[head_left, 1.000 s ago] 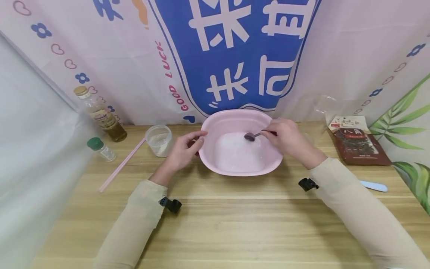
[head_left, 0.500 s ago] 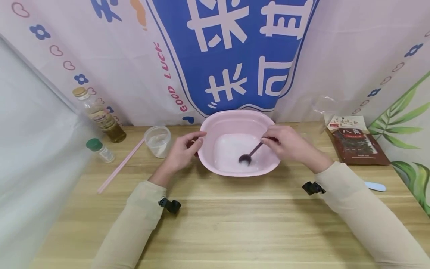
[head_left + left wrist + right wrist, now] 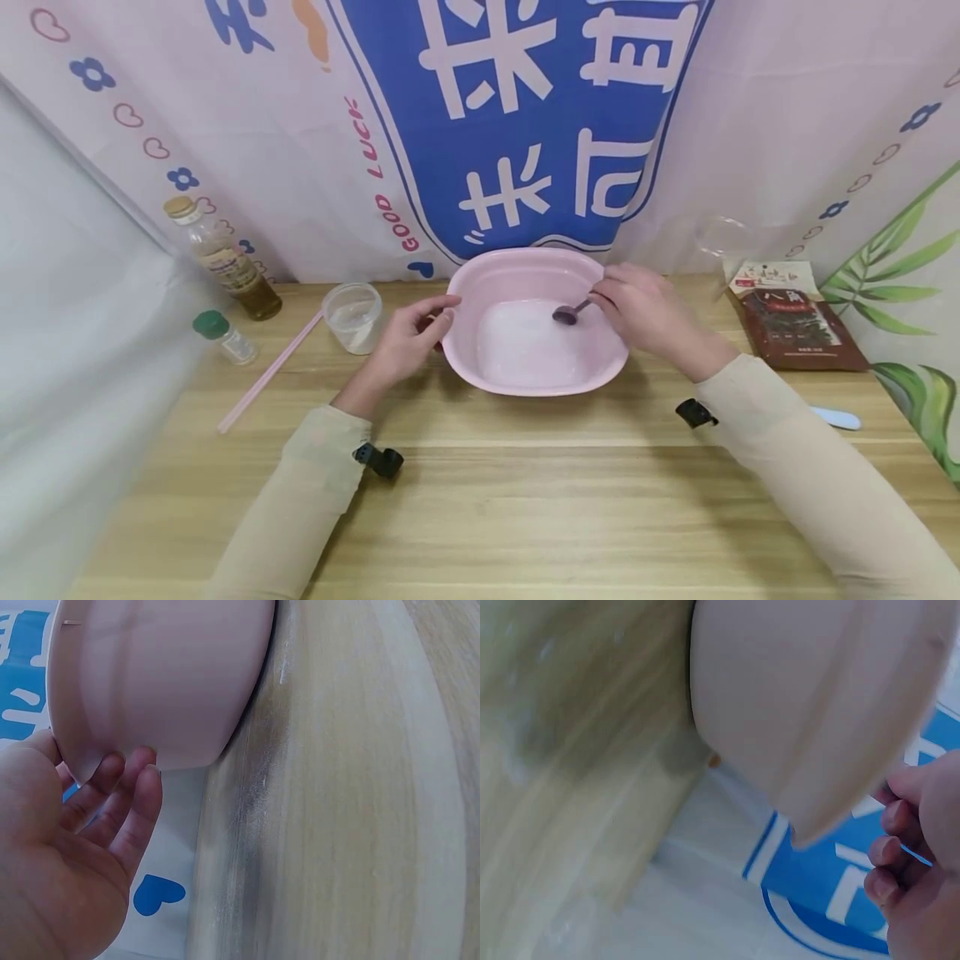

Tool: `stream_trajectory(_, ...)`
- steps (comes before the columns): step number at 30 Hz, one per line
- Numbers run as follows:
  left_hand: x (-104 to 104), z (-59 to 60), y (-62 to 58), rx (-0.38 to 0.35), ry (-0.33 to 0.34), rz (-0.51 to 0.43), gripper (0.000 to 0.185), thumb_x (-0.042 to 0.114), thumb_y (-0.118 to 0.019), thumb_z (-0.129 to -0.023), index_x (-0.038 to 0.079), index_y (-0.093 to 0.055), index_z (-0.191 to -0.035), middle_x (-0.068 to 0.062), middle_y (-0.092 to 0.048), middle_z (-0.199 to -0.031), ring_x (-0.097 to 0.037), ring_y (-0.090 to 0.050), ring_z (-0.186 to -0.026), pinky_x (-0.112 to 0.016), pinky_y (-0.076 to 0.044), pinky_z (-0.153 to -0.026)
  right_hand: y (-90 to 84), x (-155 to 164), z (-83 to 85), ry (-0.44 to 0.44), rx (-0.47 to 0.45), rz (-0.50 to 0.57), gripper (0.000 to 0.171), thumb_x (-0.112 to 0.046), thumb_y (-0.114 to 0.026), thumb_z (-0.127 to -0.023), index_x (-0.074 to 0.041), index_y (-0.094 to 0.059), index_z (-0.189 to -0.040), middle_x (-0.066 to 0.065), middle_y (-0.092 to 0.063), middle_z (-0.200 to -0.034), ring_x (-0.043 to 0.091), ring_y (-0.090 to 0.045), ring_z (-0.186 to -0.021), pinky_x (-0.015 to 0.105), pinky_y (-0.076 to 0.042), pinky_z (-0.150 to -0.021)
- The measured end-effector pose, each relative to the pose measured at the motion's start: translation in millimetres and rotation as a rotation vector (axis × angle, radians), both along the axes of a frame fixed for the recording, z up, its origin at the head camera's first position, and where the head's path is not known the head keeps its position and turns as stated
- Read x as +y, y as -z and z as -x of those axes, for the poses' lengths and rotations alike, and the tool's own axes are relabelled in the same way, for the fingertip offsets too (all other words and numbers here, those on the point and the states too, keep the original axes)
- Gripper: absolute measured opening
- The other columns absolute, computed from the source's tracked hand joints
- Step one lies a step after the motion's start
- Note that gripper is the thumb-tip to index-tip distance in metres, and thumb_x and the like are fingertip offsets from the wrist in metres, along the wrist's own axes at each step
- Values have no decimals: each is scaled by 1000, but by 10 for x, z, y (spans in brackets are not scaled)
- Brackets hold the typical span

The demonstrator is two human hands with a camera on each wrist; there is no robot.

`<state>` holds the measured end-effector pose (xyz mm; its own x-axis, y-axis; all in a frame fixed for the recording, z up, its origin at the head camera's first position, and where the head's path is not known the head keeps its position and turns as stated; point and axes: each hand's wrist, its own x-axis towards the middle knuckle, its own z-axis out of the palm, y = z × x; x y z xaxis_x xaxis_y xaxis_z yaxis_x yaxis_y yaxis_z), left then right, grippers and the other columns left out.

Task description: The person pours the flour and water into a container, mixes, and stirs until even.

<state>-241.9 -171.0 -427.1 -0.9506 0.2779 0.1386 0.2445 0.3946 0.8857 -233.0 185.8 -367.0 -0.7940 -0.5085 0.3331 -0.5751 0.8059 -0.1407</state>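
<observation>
Item: pink plastic basin point(image 3: 534, 333), oval, smooth-walled, mid-table, white contents seen only from my head view; the wrist views show just its outer wall. My left hand point(image 3: 405, 337) rests relaxed fingers point(image 3: 112, 799) against its left rim. My right hand point(image 3: 637, 308) pinches a dark spoon point(image 3: 570, 312) over the far right interior.

Pink "GOOD LUCK" along the backdrop banner point(image 3: 390, 179), beside large white Chinese characters on blue. "八角" on the brown packet point(image 3: 797, 317).

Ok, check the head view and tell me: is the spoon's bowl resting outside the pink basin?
No, the spoon held by the right hand has its dark bowl inside the pink basin, over the white contents.
</observation>
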Motion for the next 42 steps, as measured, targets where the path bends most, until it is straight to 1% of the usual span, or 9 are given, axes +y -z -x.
stream_trajectory(3, 7, -2, 3, 9, 6, -8, 36, 14, -57, -111, 0, -67, -143, -24, -72, -111, -15, -67, -77, -53, -67, -76, -33, 69, -19, -21, -28, -1, 14, -7, -67, -104, 1, -79, -102, 14, -72, -95, 34, -64, -91, 50, -58, -83)
stream_trajectory(8, 5, -18, 6, 1, 8, -16, 36, 14, -58, -111, 0, -67, -143, -26, -72, -112, -16, -68, -77, -57, -67, -76, 62, 29, -36, -126, -140, 148, 11, -7, -70, -103, -2, -79, -99, 9, -76, -94, 27, -65, -91, 46, -56, -83)
stream_trajectory(12, 13, -34, 14, -2, 14, -17, 36, 14, -58, -111, -1, -66, -143, -27, -72, -112, -14, -68, -76, -52, -68, -75, 163, -109, -33, -164, -162, 225, 13, -12, -72, -104, -5, -80, -96, 3, -73, -86, 21, -61, -83, 40, -53, -78)
stream_trajectory(19, 32, -51, 2, 7, 17, -35, 35, 12, -58, -111, -3, -66, -142, -28, -72, -109, -15, -67, -75, -48, -68, -73, 111, -234, 27, -66, -74, 172, 15, -13, -74, -102, -3, -85, -101, 10, -79, -89, 29, -69, -86, 47, -57, -81)
stream_trajectory(23, 33, -59, -6, 5, 10, -28, 35, 12, -58, -111, -3, -67, -142, -28, -72, -109, -15, -67, -75, -51, -68, -74, 31, -145, 55, 27, -93, 83, 16, -14, -73, -103, -3, -85, -104, 12, -81, -96, 33, -69, -91, 48, -58, -81)
stream_trajectory(28, 18, -70, -26, -2, -7, -5, 35, 14, -58, -111, -1, -67, -143, -25, -72, -109, -16, -66, -77, -55, -67, -77, -63, 22, 22, 68, -143, 43, 17, -11, -70, -104, -1, -83, -104, 12, -72, -88, 32, -63, -85, 46, -53, -75)
stream_trajectory(33, 7, -74, -48, 3, -15, 9, 36, 14, -58, -111, -1, -66, -143, -25, -72, -109, -17, -66, -77, -56, -67, -77, -50, 59, -19, -29, -184, 103, 12, -8, -72, -102, -1, -82, -100, 11, -77, -91, 30, -68, -87, 48, -58, -80)
stream_trajectory(38, 9, -73, -48, 8, -15, 12, 36, 14, -58, -111, -1, -67, -143, -25, -72, -109, -17, -66, -78, -55, -67, -77, 42, -82, -35, -145, -214, 192, 11, -9, -74, -102, -4, -83, -98, 6, -78, -89, 21, -67, -82, 42, -57, -80)
stream_trajectory(42, 26, -63, -38, 5, -3, 3, 36, 15, -58, -112, -1, -66, -143, -25, -72, -109, -18, -67, -79, -56, -67, -78, 59, -216, -21, -138, -189, 206, 12, -14, -76, -102, -5, -84, -98, 5, -78, -85, 17, -62, -74, 37, -53, -74)
